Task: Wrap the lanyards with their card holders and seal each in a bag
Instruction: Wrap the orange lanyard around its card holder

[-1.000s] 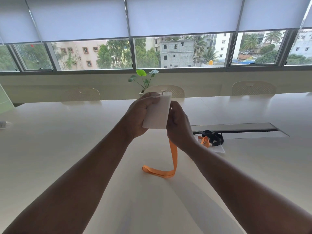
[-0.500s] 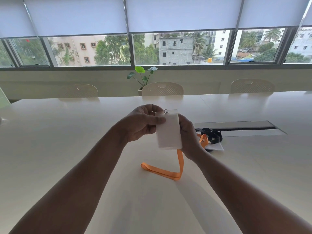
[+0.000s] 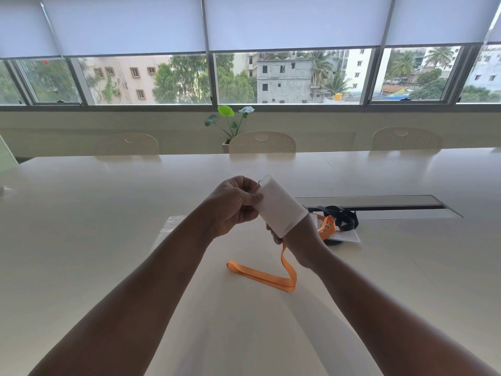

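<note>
No writing or brand can be read on anything in view. The white card holder [image 3: 282, 206] is held up above the table [image 3: 108, 240], near the middle of the view; its long axis runs from 11 o'clock down to 5 o'clock, with the small metal ring at the 11 o'clock corner. The left hand [image 3: 234, 206] pinches the holder's upper left edge, thumb pressed on its face and the other fingers curled behind. The right hand [image 3: 301, 240] sits behind and under the lower end of the holder; its fingers are mostly hidden by the card, so how they lie cannot be told, though the orange lanyard [image 3: 267, 276] drops from that hand. One orange strap hangs down, then lies on the table in a flat bend that points toward 9 o'clock.

At 3 o'clock from the hands lies a small pile: a second orange lanyard [image 3: 326, 229], one black lanyard [image 3: 341, 217] and a white card holder [image 3: 348, 236] beneath them. At 9 o'clock, partly behind the left forearm, lie clear plastic bags [image 3: 173, 223]; their number cannot be told. Three perforated chairs [image 3: 262, 143] stand along the far edge, and one potted plant [image 3: 230, 119] stands at 12 o'clock.
</note>
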{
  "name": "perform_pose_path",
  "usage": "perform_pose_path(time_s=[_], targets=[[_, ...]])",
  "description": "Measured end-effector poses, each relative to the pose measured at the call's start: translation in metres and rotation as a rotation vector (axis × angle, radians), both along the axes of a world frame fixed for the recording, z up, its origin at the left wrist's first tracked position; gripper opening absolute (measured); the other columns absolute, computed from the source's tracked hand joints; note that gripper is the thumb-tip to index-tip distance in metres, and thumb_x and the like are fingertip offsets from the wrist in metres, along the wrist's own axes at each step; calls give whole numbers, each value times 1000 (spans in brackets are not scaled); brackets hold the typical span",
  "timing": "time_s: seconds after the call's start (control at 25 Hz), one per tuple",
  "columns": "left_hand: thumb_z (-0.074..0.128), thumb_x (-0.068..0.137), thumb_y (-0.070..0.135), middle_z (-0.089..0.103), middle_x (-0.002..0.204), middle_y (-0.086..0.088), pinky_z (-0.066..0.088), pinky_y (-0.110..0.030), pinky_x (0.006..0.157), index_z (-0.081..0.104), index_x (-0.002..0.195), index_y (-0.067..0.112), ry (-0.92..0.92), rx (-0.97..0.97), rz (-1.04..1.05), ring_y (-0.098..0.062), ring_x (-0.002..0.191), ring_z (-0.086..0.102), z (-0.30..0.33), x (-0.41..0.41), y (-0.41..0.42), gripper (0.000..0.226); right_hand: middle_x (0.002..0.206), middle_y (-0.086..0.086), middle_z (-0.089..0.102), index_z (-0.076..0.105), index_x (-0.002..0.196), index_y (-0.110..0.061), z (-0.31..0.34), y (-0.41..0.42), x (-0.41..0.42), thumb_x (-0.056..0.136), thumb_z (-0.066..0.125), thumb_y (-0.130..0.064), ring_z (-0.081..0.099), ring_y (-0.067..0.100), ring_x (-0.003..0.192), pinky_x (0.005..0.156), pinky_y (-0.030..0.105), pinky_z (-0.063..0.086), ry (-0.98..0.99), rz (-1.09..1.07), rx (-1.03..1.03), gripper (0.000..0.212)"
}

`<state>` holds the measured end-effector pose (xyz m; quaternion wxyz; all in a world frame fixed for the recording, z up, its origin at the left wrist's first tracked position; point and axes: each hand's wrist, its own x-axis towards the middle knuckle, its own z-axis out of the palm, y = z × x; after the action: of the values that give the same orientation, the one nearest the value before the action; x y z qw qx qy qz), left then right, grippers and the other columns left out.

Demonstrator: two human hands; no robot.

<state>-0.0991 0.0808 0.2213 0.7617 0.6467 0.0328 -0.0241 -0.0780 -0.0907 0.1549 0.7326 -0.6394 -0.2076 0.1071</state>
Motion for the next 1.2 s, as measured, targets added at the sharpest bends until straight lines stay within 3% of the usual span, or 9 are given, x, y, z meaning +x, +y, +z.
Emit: perform_pose_path(time_s=[0.08,0.24,0.4,0.52,0.72,0.84,1.0,1.12,1.2], targets=[[62,91,-9,62,96,-13,54,-28,56,62,86,12,22,-2,-11,-24,81,59,-2,0,1,21,76,8,61,65,94,-18,4,-3,-2,100,53,-11,55,24,63,49,27,38,-63,-64,15,15],[64,94,-3,66,99,-14,60,-33,64,61,91,9,57,-1,-29,-27,86,67,-5,-1,3,13,73,-2,63,72,82,-36,5,-5,1,102,48,-4,51,32,73,54,29,38,-64,-102,-1,45],[62,96,-2,66,109,-18,62,-34,66,56,97,6,60,-41,39,-32,98,71,-8,-1,-4,10,70,7,64,66,103,-11,-1,-5,-2,102,51,-2,53,25,60,49,30,43,-122,-68,-21,17],[59,99,-2,65,112,-19,62,-32,67,53,96,6,46,-61,107,-30,101,70,-15,-1,-10,10,74,11,65,62,107,-5,-9,-1,-2,104,48,-1,56,22,58,51,32,47,-110,-85,-49,15],[58,101,2,61,123,-21,63,-38,78,51,103,3,-5,-106,252,-30,109,66,-34,-1,-20,7,71,12,61,59,109,-1,-22,8,-12,105,51,-11,50,18,53,47,29,40,147,-45,112,14],[60,100,4,60,121,-20,63,-37,83,49,114,0,-101,-13,400,-27,109,66,-51,-1,-26,18,67,9,60,64,100,-3,-23,10,-14,102,57,-16,48,14,49,44,25,38,291,-24,104,14],[63,99,8,61,112,-14,62,-36,88,47,101,15,-191,103,564,-24,106,66,-67,0,-37,17,67,8,60,71,95,-5,-24,11,-15,101,59,-16,49,13,50,44,23,39,456,14,166,17],[64,98,9,60,100,-10,59,-19,75,45,97,17,-255,177,616,-22,98,64,-79,1,-37,20,71,10,62,72,98,-3,-24,14,-18,102,57,-15,51,14,54,48,24,41,485,29,167,20],[64,98,9,59,95,-3,57,-16,71,45,95,19,-299,237,616,-21,96,63,-85,2,-34,22,72,12,64,71,101,0,-22,13,-18,102,57,-15,53,16,54,49,25,44,478,-14,136,21]])
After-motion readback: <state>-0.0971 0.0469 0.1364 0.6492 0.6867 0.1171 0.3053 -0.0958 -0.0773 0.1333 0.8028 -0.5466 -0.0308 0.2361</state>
